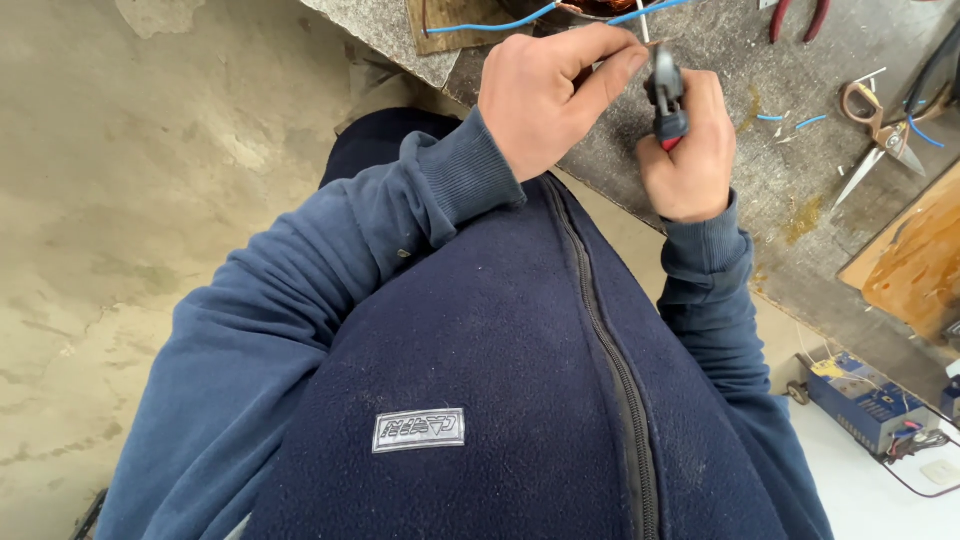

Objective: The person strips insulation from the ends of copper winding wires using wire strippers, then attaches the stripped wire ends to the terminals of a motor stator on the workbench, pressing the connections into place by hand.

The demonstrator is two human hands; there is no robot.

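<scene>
Right hand (690,160): fist closed round the red-and-black handles of a small pair of pliers (665,95), nose pointing up and away from the body. Whether the plier tips are clamped on anything cannot be told; the left thumb covers them.

Left hand (555,95): thumb and forefinger pinched together just beside the plier nose, other fingers curled in. The pinch seems to sit on the end of a thin wire; the contact itself is hidden. Blue wire (500,22) runs in from above the left hand toward the pinch, a second blue strand continuing above the pliers.

Progress, judged from layout: work on the wire end looks mid-step, tool and fingers both on it. Short blue offcuts (795,120) lie on the workbench (740,50), right of the right hand, so some trimming appears done. Copper winding just beyond the hands is mostly cut off by the frame edge; its state is unreadable.

Further right of the grip: scissors (880,135) lying flat on the bench, a wooden board (915,260) below them. Red-handled pliers (795,18) up beyond. Blue box-shaped device (865,400) on the floor, below and right of the right elbow.
</scene>
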